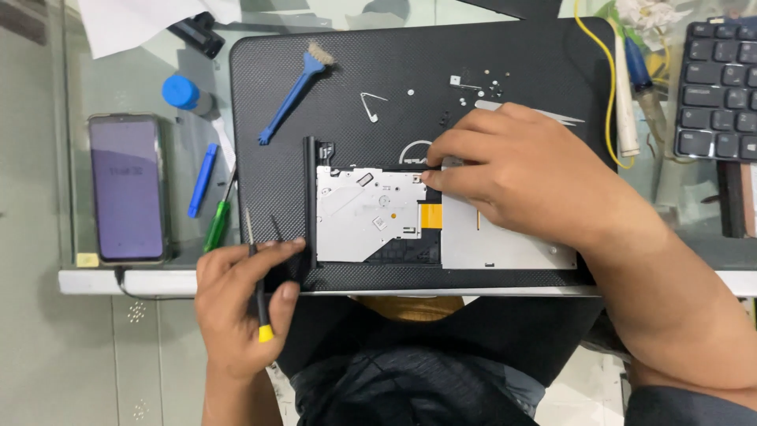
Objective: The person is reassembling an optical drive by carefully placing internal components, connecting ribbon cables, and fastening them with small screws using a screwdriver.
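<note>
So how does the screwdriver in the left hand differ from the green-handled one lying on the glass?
The screwdriver in the left hand has a thin black grip with a yellow end cap; the green-handled screwdriver has a thicker translucent green grip. The first is held, tip pointing up by the laptop's edge; the second lies untouched on the glass table, beside a blue pry tool. Both are small, slim-shafted drivers.

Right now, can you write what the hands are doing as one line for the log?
left hand: holds small screwdriver | right hand: fingertips on optical drive | drive rests on black laptop
</note>
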